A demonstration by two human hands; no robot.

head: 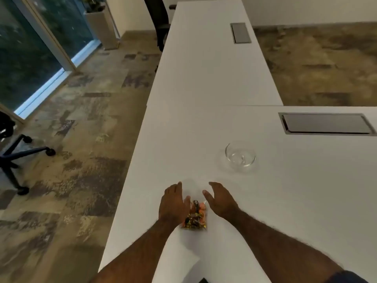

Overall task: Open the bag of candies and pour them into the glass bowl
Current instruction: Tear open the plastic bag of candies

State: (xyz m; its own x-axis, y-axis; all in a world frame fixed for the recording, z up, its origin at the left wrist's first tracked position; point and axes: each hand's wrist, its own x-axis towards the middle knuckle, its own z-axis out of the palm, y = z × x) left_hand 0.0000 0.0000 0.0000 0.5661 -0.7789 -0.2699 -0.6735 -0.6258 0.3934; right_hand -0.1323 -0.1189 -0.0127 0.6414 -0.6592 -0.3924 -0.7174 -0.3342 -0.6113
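Note:
A small clear bag of candies [195, 216], orange, black and gold inside, lies flat on the white table [285, 190] near its front left edge. My left hand [173, 203] rests just left of the bag, fingers spread, its thumb touching the bag's upper edge. My right hand [220, 199] hovers just right of the bag, fingers apart, holding nothing. The bag's transparent top stretches between the two hands. An empty glass bowl [240, 157] stands farther back and to the right of both hands.
Two grey cable hatches are set into the table: one [326, 124] at the right, one [240, 33] far back. The table's left edge drops to patterned carpet. An office chair base [20, 152] stands on the floor at left, another chair [161, 23] at the far end.

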